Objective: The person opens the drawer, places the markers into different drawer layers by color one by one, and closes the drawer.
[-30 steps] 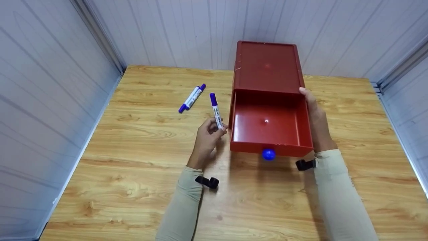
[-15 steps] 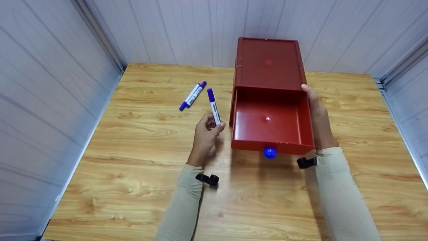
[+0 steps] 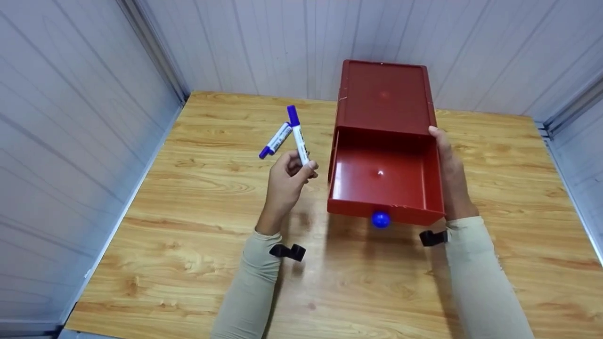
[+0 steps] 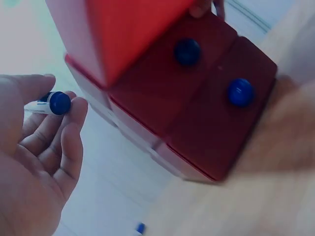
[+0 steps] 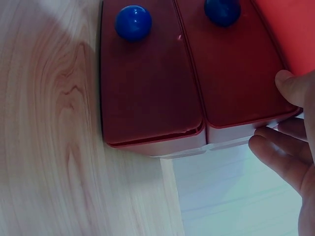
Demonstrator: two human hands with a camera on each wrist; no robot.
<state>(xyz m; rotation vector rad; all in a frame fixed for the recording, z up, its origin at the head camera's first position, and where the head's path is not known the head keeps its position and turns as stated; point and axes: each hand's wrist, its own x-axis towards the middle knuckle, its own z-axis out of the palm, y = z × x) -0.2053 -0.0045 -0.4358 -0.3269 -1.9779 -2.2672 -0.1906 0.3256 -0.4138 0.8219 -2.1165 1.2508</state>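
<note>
My left hand (image 3: pixel 284 186) pinches a white marker (image 3: pixel 299 141) with a purple cap between thumb and fingers, cap end pointing up and away, left of a red drawer cabinet (image 3: pixel 387 96). In the left wrist view, the marker's blue end (image 4: pixel 60 103) sticks out past the fingers. The cabinet's top drawer (image 3: pixel 377 181) is pulled out and shows a bare inside. Along the cabinet's right side lies my right hand (image 3: pixel 453 181); in the right wrist view its thumb (image 5: pixel 290 86) touches the front near the corner, the fingers extended beside the side wall.
Behind the held marker, what look like two purple-capped markers (image 3: pixel 278 138) lie side by side on the wooden table (image 3: pixel 198 226). A blue knob (image 3: pixel 381 219) juts from the drawer front. Two lower drawers (image 5: pixel 150 93) are closed. White panels (image 3: pixel 264 47) surround the table.
My left hand has moved slightly up and left with the marker, whose cap now overlaps the lying markers in view. The right hand stays at the cabinet. The head view has shifted slightly.
</note>
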